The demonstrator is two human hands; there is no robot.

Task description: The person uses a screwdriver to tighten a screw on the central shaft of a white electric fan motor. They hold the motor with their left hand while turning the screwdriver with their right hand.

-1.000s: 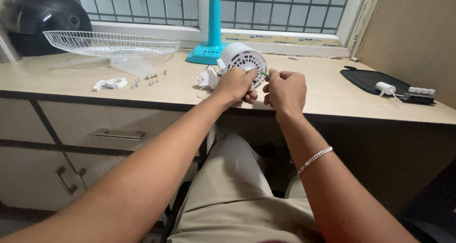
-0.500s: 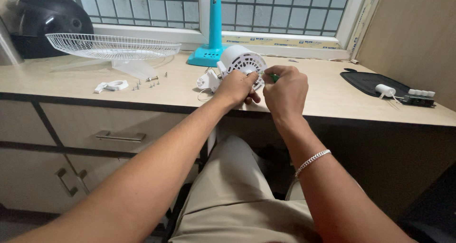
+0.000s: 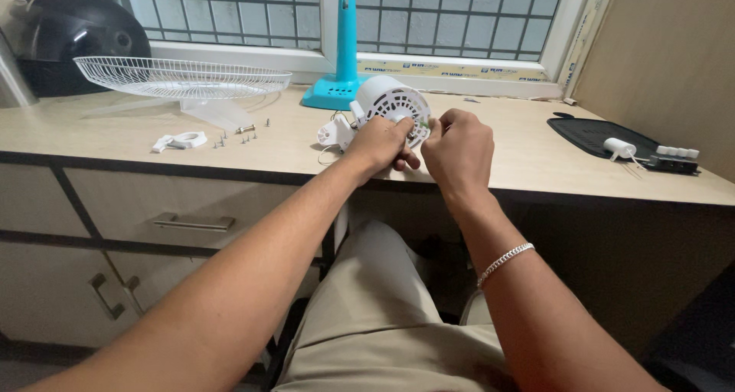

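Gripping a white round fan motor housing (image 3: 389, 105) near the front edge of the desk (image 3: 521, 162), the left hand (image 3: 381, 143) wraps it from below and the side, its fingers curled around the housing. The right hand (image 3: 459, 151) is bunched into a loose fist just beside it, its fingers pinched at the housing's right rim; a small green spot shows there, but what it is cannot be told. A silver bracelet (image 3: 505, 260) sits on the right wrist.

Behind the housing, toward the back edge by the window, stands a turquoise fan stand (image 3: 342, 63). On the left part of the desk a white wire fan guard (image 3: 184, 76) lies flat, with a small white plastic clip (image 3: 180, 141) and a few loose screws (image 3: 239, 133) in front of it. A black helmet (image 3: 65, 32) rests at the back left corner. Near the right edge lies a black mat (image 3: 593, 135), with a white capacitor (image 3: 619, 148) and a dark switch block (image 3: 672, 159) on its right part.
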